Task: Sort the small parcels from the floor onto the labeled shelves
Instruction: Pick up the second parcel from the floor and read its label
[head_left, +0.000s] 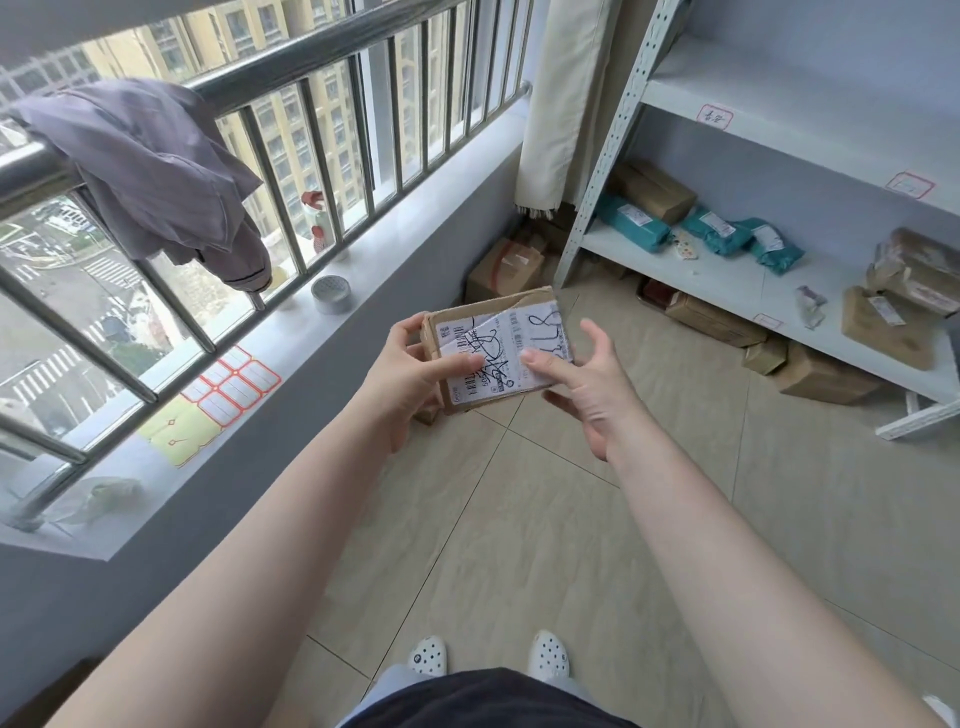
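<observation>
1. small cardboard box (498, 353) is up in the air in front of the person, over the tiled floor (519, 519), white shipping label facing up with black marker scribbled all over it.
2. left hand (410, 374) grips the box's left edge, thumb lying across the label and fingers curled underneath.
3. right hand (587, 384) holds the right side, index finger pressed flat on the label, the other fingers tucked under the box, thumb sticking up loose.
4. off to the right there's a white metal shelf unit (675, 260). its lower shelf has teal mailer bags (717, 231) lined up next to a brown box (654, 189), plus more brown parcels (904, 301) further right.
5. little red-bordered tags (714, 117) are stuck on the shelf edges, can't read them.
6. more cardboard boxes (769, 338) sit on the floor under the shelf and in the corner.
7. on the left, a window ledge (291, 343) holds a sheet of red-bordered stickers (234, 382) and a roll of tape (331, 294).
8. a grey garment (156, 171) hangs over the railing (311, 52).
</observation>
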